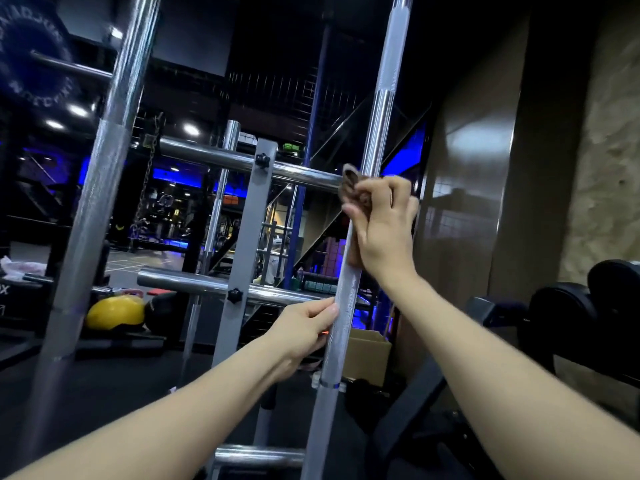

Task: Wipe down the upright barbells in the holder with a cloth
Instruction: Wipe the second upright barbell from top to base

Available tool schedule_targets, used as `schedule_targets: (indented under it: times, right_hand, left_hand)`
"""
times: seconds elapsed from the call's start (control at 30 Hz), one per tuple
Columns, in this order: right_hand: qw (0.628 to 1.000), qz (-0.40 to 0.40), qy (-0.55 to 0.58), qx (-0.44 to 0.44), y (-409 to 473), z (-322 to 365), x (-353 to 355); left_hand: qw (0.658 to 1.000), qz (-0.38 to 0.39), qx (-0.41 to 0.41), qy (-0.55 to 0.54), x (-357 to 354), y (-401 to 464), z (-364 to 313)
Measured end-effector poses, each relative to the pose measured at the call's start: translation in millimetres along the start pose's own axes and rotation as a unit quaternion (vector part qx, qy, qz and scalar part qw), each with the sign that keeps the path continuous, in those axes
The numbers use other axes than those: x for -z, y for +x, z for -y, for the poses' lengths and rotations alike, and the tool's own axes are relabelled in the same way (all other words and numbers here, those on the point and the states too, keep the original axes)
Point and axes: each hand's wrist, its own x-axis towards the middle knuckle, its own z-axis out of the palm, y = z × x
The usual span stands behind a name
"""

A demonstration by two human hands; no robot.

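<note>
Gripping the near barbell (349, 278) with both hands: right hand (382, 226) clenched round a brown cloth (355, 187) wrapped against the shaft at about mid-height, left hand (304, 332) lower down, fingers curled round the knurled part of the same bar. Standing nearly upright, leaning slightly to the right toward the top, with its lower end running out of view at the bottom edge (the holder itself cannot be made out). Counting upright bars: two thick ones close by, the held one and a second barbell (100, 188) well apart on the left, plus a thinner chrome bar (216, 216) standing farther back between them. Behind the held bar, a grey upright post (247, 237) carrying three horizontal chrome pegs (214, 159), stacked one above another, with two black knobs (262, 158) on its face. On the floor beyond: one yellow ball (114, 311) just beside one dark ball (162, 311), and one open cardboard box (369, 351) to the right of the held bar, contents not visible. Far right, black padded rollers (571, 313) of a bench.
</note>
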Motion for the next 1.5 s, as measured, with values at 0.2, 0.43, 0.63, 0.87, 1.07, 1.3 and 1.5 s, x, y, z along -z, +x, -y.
schedule_targets:
  times: [0.2, 0.43, 0.63, 0.87, 1.07, 1.3, 1.5]
  right_hand:
    - [0.995, 0.102, 0.016, 0.010, -68.3, 1.9, 9.6]
    - [0.998, 0.037, -0.043, -0.020, 10.3, 7.9, 2.6]
    - [0.995, 0.095, 0.012, -0.001, -114.0, 3.0, -5.1]
    - [0.993, 0.107, -0.029, 0.029, -60.2, -7.4, 4.3]
    - [0.998, 0.061, -0.006, -0.025, -105.4, -1.8, -11.5]
    - [0.991, 0.115, -0.055, 0.037, -107.2, 0.3, 4.2]
    - [0.995, 0.039, -0.090, 0.014, -54.9, 4.1, -4.1]
  left_hand:
    - [1.000, -0.011, 0.006, 0.015, -4.4, -5.5, -4.4]
    - [1.000, -0.002, 0.009, 0.017, -0.7, -2.7, -2.8]
    - [1.000, 0.006, 0.002, 0.009, 3.1, -3.7, 3.1]
    - [0.996, 0.020, 0.021, 0.079, 7.0, -15.3, 16.2]
    - [0.999, 0.000, 0.009, 0.049, 8.1, -17.5, 26.1]
    - [0.998, -0.011, 0.022, 0.060, 7.3, -35.9, 38.5]
    - [0.996, 0.003, 0.028, 0.086, 14.5, -37.8, 42.3]
